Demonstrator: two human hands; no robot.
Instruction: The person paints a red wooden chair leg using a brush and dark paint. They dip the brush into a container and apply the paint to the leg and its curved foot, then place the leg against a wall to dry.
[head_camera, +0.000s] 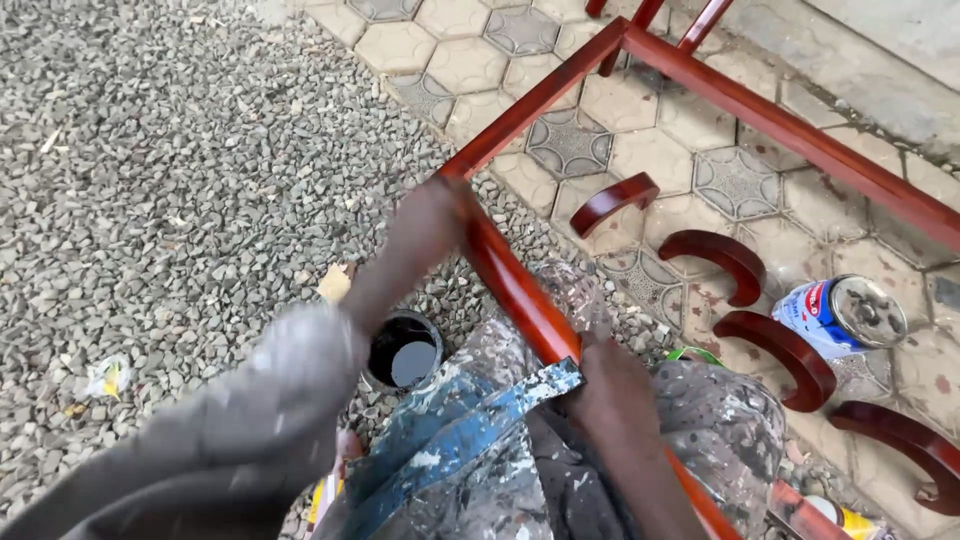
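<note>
Glossy red-brown wooden frame rail runs diagonally across the lap; stiff, likely slick, best held mid-rail. Right hand closed around it; blurred left hand at its upper end, grip unclear. Open dark tin at nine o'clock

Glossy red-brown wooden frame rail, slanting across the lap, gripped at both ends.
</note>
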